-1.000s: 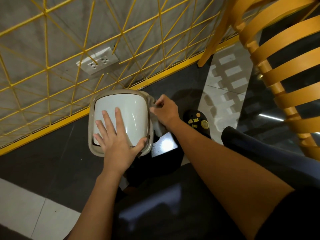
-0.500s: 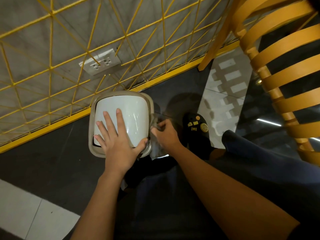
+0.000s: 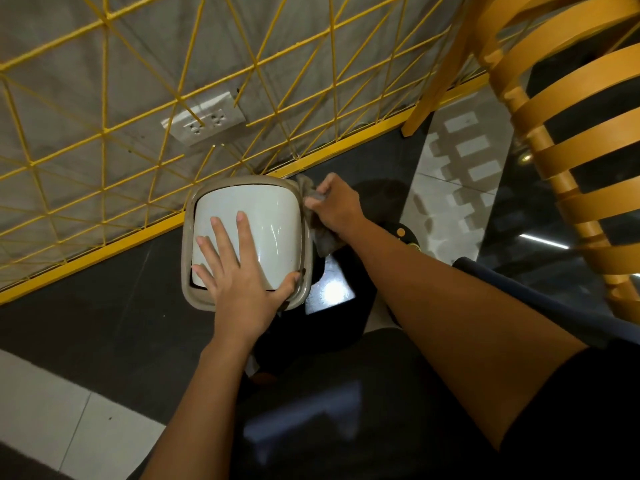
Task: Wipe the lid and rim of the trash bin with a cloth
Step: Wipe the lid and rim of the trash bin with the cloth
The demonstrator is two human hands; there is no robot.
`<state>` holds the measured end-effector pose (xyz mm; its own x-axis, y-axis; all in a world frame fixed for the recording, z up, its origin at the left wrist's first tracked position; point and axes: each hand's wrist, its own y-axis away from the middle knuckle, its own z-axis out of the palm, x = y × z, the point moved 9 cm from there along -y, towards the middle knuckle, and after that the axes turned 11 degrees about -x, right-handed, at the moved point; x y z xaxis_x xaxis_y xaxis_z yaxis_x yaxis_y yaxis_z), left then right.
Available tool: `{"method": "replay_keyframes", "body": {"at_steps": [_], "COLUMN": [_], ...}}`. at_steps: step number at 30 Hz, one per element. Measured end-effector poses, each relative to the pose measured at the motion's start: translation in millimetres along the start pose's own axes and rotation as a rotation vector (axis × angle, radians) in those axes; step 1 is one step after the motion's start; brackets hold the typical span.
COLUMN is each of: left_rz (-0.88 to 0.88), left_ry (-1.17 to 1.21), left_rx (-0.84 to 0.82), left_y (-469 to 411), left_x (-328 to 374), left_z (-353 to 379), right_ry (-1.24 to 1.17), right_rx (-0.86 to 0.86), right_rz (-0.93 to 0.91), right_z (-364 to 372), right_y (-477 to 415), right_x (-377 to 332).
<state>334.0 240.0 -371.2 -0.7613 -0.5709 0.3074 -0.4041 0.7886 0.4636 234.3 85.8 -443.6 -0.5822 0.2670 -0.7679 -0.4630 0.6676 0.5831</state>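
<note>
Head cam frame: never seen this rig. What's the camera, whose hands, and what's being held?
There is no robot here. A person wears one wide-angle camera on the head, looking forward and down, so both forearms enter from the bottom of the picture. The left hand lies flat, fingers straight, on the white lid of a small trash bin with a beige rim. The right hand grips a grey cloth against the rim's right side. The bin stands on a dark floor beside a yellow wire grid, with a wall socket behind it. Orange curved slats fill the right side.
</note>
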Motion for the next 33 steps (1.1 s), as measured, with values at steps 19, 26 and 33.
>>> {"method": "replay_keyframes", "body": {"at_steps": [19, 26, 33], "left_rz": [0.075, 0.2, 0.16], "left_ry": [-0.066, -0.262, -0.065], "left_rx": [-0.062, -0.205, -0.268], "left_y": [-5, -3, -1], "left_x": [-4, -10, -15], "left_z": [-3, -5, -4], "right_ry": [-0.348, -0.575, -0.662], "right_rx": [-0.232, -0.235, 0.075], "right_rz": [0.216, 0.34, 0.311], "right_z": [74, 112, 88], "right_y": [69, 99, 116], "right_x": [74, 87, 84]}}
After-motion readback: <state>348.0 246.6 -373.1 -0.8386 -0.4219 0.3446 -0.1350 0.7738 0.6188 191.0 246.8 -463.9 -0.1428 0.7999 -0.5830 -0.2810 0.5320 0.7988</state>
